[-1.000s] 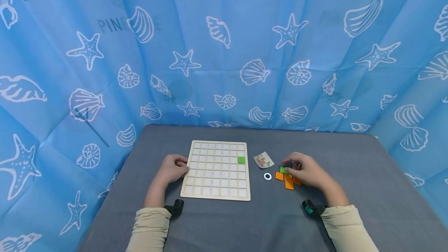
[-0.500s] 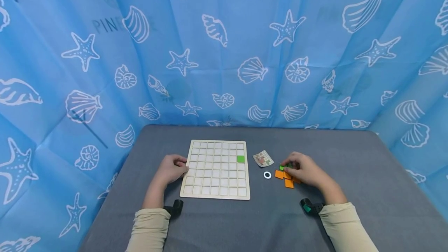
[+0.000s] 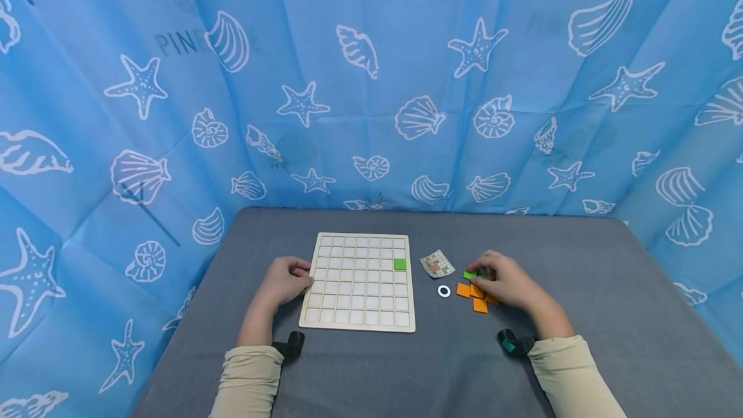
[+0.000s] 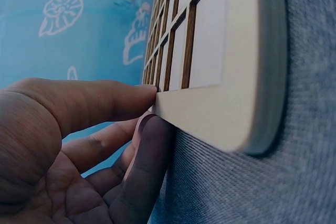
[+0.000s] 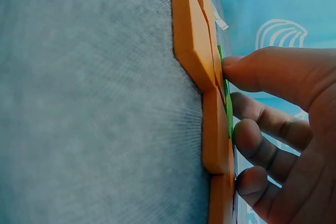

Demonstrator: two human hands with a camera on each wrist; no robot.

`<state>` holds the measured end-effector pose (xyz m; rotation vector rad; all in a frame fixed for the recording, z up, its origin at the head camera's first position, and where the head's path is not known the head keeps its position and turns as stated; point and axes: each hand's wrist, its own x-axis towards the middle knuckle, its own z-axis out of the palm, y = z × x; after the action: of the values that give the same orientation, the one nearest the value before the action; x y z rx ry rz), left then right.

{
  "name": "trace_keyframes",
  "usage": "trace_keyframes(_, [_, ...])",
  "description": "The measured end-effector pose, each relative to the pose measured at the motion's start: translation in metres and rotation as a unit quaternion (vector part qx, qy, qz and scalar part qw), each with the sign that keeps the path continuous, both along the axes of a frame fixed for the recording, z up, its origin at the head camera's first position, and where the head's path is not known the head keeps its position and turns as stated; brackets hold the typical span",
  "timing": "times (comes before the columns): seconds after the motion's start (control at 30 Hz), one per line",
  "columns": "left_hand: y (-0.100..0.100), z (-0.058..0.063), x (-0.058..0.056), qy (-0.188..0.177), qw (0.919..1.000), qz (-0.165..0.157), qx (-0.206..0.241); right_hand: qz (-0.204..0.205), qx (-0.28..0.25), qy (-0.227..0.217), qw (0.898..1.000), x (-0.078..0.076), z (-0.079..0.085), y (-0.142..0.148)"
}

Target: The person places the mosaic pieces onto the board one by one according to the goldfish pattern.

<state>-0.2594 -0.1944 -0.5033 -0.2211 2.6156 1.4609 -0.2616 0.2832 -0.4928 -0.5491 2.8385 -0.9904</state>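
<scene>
My left hand [image 3: 288, 279] pinches the left edge of a pale square grid board [image 3: 360, 329], thumb on its top face, as the left wrist view shows. One green tile [image 3: 400, 264] fills a cell near the board's right side. Over a small pile of orange tiles [image 3: 480, 305], my right hand [image 3: 504, 277] has curled fingers at another green tile [image 3: 469, 274], seeming to pinch it. In the right wrist view, thumb and fingertips meet the green edge [image 5: 229, 114] behind the orange tiles [image 5: 191, 32]. Part of the pile is hidden beneath the hand.
A small card [image 3: 437, 264] with a coloured grid pattern lies right of the board. Below it sits a white ring [image 3: 444, 291] with a dark centre. The grey table [image 3: 441, 366] ends at a blue shell-print curtain [image 3: 360, 115].
My right thumb and fingers have drawn closer together, and the green tile by them has shifted slightly away from me. The left hand and the board stay in place.
</scene>
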Motion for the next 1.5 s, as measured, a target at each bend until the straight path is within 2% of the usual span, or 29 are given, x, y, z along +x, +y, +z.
trace_keyframes(0.77, [-0.001, -0.001, -0.001, 0.0, 1.0, -0.002, -0.006, -0.041, 0.027, -0.029, 0.998, -0.007, 0.002, -0.011])
trace_keyframes(1.0, [-0.002, -0.002, -0.002, 0.003, 1.0, -0.002, -0.009, -0.032, 0.03, -0.024, 0.999, -0.008, 0.002, -0.013])
trace_keyframes(1.17, [-0.002, -0.002, -0.003, 0.004, 0.9999, -0.003, -0.014, -0.017, 0.022, -0.002, 1.0, -0.011, 0.004, -0.019])
trace_keyframes(1.5, [-0.001, 0.0, -0.002, 0.004, 0.9999, -0.004, -0.014, 0.035, -0.025, 0.026, 0.999, -0.027, 0.014, -0.07])
